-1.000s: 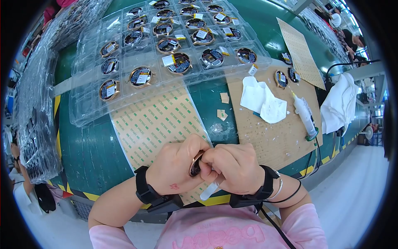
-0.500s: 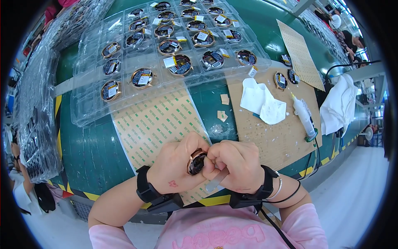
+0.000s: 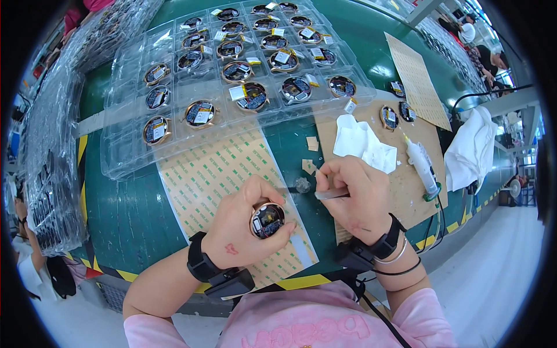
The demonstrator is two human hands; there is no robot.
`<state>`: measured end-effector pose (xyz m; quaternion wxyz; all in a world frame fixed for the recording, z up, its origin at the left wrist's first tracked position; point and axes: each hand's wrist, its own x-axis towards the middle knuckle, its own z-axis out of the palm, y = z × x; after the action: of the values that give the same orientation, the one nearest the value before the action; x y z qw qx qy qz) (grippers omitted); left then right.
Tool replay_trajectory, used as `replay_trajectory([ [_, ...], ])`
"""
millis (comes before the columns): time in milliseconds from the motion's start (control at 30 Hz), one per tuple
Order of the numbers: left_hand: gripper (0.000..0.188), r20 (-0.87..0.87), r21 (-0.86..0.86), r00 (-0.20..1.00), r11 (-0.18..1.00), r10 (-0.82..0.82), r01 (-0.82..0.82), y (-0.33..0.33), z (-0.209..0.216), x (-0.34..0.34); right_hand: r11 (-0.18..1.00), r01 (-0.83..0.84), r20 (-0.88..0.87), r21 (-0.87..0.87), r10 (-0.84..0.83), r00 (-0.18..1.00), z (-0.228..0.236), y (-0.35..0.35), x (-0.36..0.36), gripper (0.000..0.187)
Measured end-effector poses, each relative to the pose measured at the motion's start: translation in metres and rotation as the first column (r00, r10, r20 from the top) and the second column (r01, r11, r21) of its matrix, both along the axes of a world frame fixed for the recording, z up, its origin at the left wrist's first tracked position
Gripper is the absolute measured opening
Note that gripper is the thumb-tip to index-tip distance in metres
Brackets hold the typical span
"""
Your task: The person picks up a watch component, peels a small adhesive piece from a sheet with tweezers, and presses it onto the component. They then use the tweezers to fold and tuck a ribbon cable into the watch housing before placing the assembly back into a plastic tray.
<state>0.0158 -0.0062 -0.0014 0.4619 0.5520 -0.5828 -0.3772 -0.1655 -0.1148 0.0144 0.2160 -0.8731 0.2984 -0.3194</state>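
Observation:
My left hand [image 3: 235, 223] is closed around a round watch case [image 3: 268, 221] with a gold-coloured rim. Its open side faces up, showing dark circuitry and a small yellow spot inside. To its right, my right hand [image 3: 362, 194] is raised over the table between the sheet and the brown board, apart from the case. Thumb and fingers pinch a narrow, flat greyish strip tool [image 3: 332, 194]; its exact kind is unclear. Beneath my left hand lies a tan adhesive-backed sheet [image 3: 200, 168] with green print.
A clear compartment tray [image 3: 125, 139] holds several watch cases with small batteries. On a brown board [image 3: 400, 200] lie white cloths [image 3: 362, 145], a glue syringe [image 3: 422, 168] and loose watch cases [image 3: 389, 116]. Tan paper pieces [image 3: 313, 143] and a clear blob [image 3: 301, 185] sit between.
My right hand has moved away from the watch case, up and to the right, carrying the strip tool. My left hand has tilted the case so its inside shows more.

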Motion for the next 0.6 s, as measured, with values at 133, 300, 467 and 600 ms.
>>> replay_trajectory([
  [133,0.038,-0.019,0.010,0.998,0.998,0.060,-0.060,-0.001,0.001,0.002,0.998,-0.055,-0.127,-0.032,0.051,0.991,-0.004,0.000,0.000,0.023],
  [300,0.037,-0.067,0.020,0.992,0.994,0.111,-0.110,-0.002,0.003,0.003,0.990,-0.139,-0.279,-0.032,0.125,0.952,-0.003,0.001,-0.001,0.020],
  [467,0.042,-0.081,0.030,0.991,0.994,0.102,-0.100,-0.001,0.000,0.005,0.983,-0.178,-0.309,-0.033,0.159,0.937,0.004,-0.002,-0.005,0.015],
  [600,0.047,-0.128,0.009,0.988,0.996,0.090,-0.090,-0.002,-0.004,0.004,0.967,-0.236,-0.174,0.093,0.249,0.953,0.004,-0.006,-0.010,0.014],
])
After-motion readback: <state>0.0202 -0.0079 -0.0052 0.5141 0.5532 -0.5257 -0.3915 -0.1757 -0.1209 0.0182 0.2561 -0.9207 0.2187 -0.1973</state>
